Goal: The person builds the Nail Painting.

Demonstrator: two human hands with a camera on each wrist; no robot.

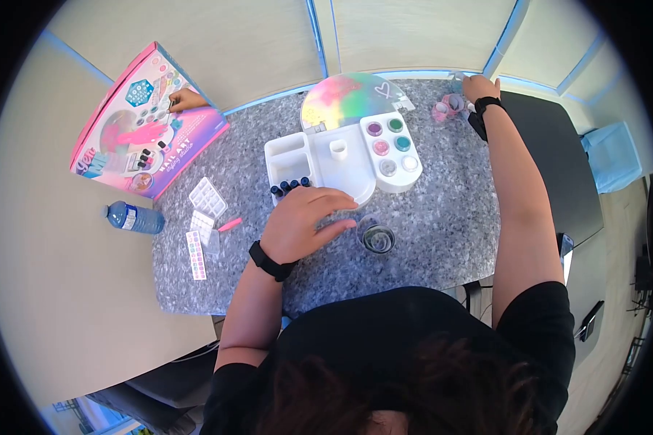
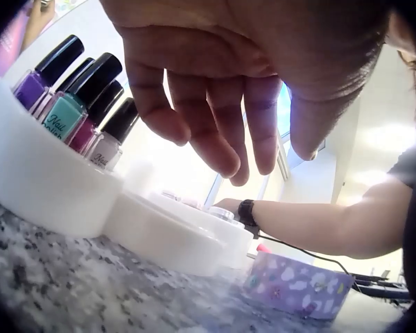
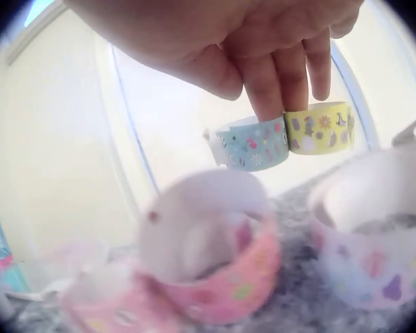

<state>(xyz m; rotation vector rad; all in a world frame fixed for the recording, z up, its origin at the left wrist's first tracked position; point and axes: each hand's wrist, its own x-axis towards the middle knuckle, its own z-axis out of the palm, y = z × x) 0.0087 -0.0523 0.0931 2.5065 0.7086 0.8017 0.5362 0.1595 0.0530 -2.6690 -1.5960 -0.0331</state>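
Grey speckled table (image 1: pixel 442 232): It is in front of you, and your craft things sit on it.
Big box (image 1: pixel 141 138): It stands at the far left, with nail art pictures on its front.
White tray (image 1: pixel 352 174): It is in the middle, toward the far side. A shiny round board (image 1: pixel 359 98) is at its far end.
Right hand (image 1: pixel 479 88): You reach it to the far right corner. Your fingertips dip into two rolls and seem to pinch them where they touch. It looks like you are moving rolls, but it is hard to tell if you are picking them up or putting them down.
Left hand (image 1: pixel 297 221): It hangs over the near left part of the tray. Your thumb and fingers are apart, and you hold nothing.
Lavender roll (image 2: pixel 298 284): It sits on the near side, just right of your left hand.
Pink rolls (image 3: pixel 239 295): They sit on the table close to your right hand.
Teal roll (image 3: pixel 256 144) and yellow roll (image 3: pixel 321 130): They are side by side under your right fingers. The next move likely needs a soft, steady hold, so they don't bump the pink rolls.
Nail polish bottles (image 2: pixel 64 114): They stand in the tray's near left part.
Glitter pots (image 1: pixel 403 143): Six sit in the right part.
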